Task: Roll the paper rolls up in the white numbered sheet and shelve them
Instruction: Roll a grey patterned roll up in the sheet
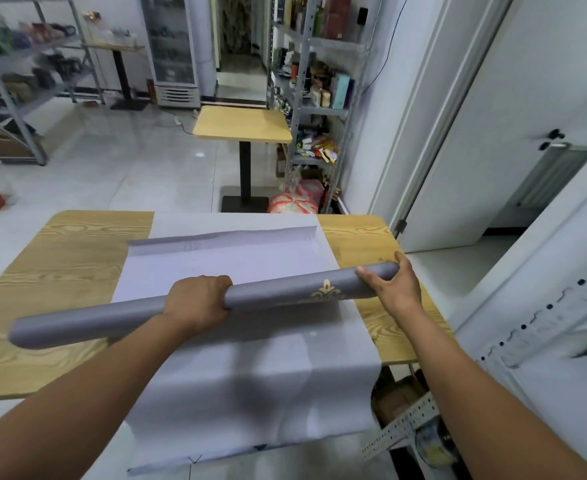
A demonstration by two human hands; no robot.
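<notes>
Gripping a grey paper roll (188,311) crosswise above the white sheet (250,372), left hand (197,301) wraps mid-roll, right hand (394,287) clasps its end; the sheet overhangs the bench's (60,258) near edge.

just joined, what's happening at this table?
A person holds one grey paper roll in both hands, crosswise over the white sheet spread on the wooden table. The left hand grips it near the middle, and the right hand holds its right end. The sheet's far edge curls up and its near edge hangs off the table. Nothing is wrapped yet, and no other roll shows.
</notes>
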